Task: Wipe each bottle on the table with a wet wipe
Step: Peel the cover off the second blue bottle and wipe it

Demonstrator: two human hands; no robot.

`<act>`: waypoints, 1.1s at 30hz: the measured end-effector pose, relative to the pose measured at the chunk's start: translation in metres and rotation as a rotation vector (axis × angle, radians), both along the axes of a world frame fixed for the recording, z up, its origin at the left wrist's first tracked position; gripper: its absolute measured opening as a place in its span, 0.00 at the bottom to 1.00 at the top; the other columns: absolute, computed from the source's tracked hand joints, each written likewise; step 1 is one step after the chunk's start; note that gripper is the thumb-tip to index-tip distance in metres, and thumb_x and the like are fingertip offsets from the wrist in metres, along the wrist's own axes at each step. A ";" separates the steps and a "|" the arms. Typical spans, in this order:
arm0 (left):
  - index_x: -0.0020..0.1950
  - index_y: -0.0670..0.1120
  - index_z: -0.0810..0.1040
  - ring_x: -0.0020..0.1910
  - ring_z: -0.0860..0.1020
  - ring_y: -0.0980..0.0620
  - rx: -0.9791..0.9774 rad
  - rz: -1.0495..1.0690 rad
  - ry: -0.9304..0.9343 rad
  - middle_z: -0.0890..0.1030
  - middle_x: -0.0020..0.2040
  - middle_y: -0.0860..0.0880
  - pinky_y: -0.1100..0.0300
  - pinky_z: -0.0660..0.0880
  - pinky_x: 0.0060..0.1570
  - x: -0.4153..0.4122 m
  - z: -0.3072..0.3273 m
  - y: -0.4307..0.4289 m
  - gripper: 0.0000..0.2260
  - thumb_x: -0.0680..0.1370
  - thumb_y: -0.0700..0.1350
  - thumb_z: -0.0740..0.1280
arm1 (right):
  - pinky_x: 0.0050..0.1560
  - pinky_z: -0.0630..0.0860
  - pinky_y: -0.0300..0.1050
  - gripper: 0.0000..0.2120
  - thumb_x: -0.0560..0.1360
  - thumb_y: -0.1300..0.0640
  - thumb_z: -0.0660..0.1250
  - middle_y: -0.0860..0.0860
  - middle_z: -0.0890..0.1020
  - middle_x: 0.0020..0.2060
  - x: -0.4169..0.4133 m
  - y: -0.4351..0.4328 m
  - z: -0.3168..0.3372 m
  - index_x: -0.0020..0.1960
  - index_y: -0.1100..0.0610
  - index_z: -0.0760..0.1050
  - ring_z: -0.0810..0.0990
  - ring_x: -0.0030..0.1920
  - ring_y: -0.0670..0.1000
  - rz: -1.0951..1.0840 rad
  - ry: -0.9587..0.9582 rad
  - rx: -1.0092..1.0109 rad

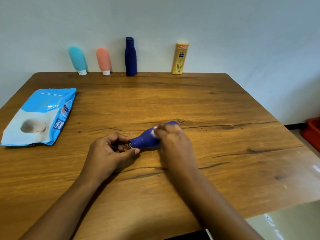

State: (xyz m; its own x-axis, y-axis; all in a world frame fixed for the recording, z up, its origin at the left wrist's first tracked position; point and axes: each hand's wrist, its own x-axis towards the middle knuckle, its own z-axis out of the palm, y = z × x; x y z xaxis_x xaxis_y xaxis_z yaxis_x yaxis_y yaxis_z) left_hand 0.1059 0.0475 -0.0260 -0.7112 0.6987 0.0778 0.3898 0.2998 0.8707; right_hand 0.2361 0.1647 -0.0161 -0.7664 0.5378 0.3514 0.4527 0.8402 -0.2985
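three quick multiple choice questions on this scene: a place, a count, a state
1. Wipes pack lies where? A) table's left side B) a chair C) the floor
2. Bottles standing by the wall? A) two B) four C) six
3. The blue bottle being wiped is? A) upright B) on its side C) in the pack
A: near the left edge. B: teal tube, pink tube, dark bottle, yellow bottle. B: sideways between left hand and right hand, which holds the wipe.
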 end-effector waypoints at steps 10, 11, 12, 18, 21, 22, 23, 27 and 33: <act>0.41 0.52 0.81 0.35 0.75 0.57 0.021 -0.017 0.015 0.80 0.37 0.49 0.71 0.68 0.32 0.000 0.000 0.000 0.13 0.62 0.44 0.81 | 0.50 0.72 0.40 0.10 0.76 0.60 0.65 0.51 0.79 0.52 0.025 0.039 -0.011 0.56 0.56 0.78 0.74 0.51 0.47 -0.178 0.021 -0.030; 0.41 0.52 0.81 0.35 0.75 0.57 0.029 -0.016 0.012 0.80 0.38 0.49 0.72 0.68 0.31 0.000 0.000 0.001 0.13 0.62 0.43 0.81 | 0.50 0.71 0.39 0.10 0.76 0.60 0.64 0.51 0.79 0.52 0.025 0.041 -0.011 0.56 0.55 0.78 0.74 0.51 0.47 -0.201 0.039 -0.029; 0.42 0.52 0.81 0.35 0.75 0.57 0.030 -0.013 0.008 0.80 0.36 0.47 0.72 0.68 0.31 0.000 0.000 0.001 0.13 0.63 0.42 0.80 | 0.49 0.70 0.38 0.10 0.76 0.60 0.64 0.51 0.79 0.52 0.023 0.036 -0.011 0.56 0.55 0.78 0.74 0.51 0.47 -0.194 0.048 -0.013; 0.44 0.50 0.82 0.33 0.75 0.54 0.038 -0.031 -0.037 0.79 0.33 0.46 0.67 0.71 0.34 -0.001 -0.002 0.000 0.12 0.63 0.39 0.79 | 0.35 0.78 0.43 0.13 0.71 0.63 0.71 0.56 0.79 0.53 0.005 -0.029 -0.018 0.56 0.60 0.77 0.76 0.47 0.53 0.238 -0.009 0.085; 0.45 0.52 0.81 0.37 0.76 0.53 0.001 -0.034 0.021 0.80 0.36 0.48 0.64 0.72 0.38 0.000 -0.001 -0.001 0.14 0.64 0.41 0.79 | 0.44 0.77 0.42 0.12 0.73 0.62 0.68 0.54 0.80 0.52 0.015 0.005 -0.017 0.56 0.59 0.78 0.77 0.48 0.51 0.045 0.039 0.002; 0.44 0.52 0.81 0.38 0.76 0.53 0.008 -0.034 0.033 0.79 0.36 0.49 0.65 0.71 0.37 0.000 -0.001 -0.001 0.14 0.63 0.41 0.79 | 0.48 0.74 0.41 0.11 0.74 0.61 0.66 0.53 0.80 0.51 0.019 0.021 -0.014 0.56 0.57 0.78 0.76 0.49 0.50 -0.059 0.062 -0.048; 0.44 0.52 0.81 0.39 0.76 0.53 0.022 -0.037 0.038 0.79 0.35 0.50 0.67 0.71 0.36 0.000 0.000 -0.001 0.14 0.63 0.40 0.79 | 0.50 0.71 0.39 0.11 0.75 0.60 0.65 0.52 0.79 0.51 0.023 0.034 -0.011 0.57 0.56 0.78 0.75 0.50 0.48 -0.135 0.076 -0.088; 0.45 0.52 0.80 0.39 0.76 0.53 0.008 -0.048 0.037 0.80 0.36 0.54 0.63 0.72 0.39 0.001 0.000 0.000 0.15 0.63 0.40 0.79 | 0.53 0.71 0.41 0.13 0.73 0.61 0.67 0.50 0.78 0.53 0.005 0.024 -0.001 0.57 0.55 0.77 0.74 0.53 0.48 -0.032 0.052 -0.021; 0.43 0.54 0.81 0.37 0.76 0.54 -0.067 0.000 0.042 0.78 0.34 0.53 0.61 0.72 0.37 -0.001 -0.005 0.003 0.13 0.63 0.44 0.79 | 0.44 0.75 0.41 0.12 0.72 0.62 0.68 0.50 0.79 0.51 -0.007 0.006 -0.012 0.55 0.55 0.78 0.75 0.50 0.50 0.100 0.005 0.062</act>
State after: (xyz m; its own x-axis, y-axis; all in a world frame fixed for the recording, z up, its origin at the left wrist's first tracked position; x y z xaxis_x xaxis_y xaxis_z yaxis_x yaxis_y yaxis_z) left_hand 0.1047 0.0502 -0.0311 -0.7086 0.7030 0.0607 0.4251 0.3567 0.8319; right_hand 0.2288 0.1709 -0.0281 -0.8132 0.4357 0.3859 0.3644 0.8981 -0.2463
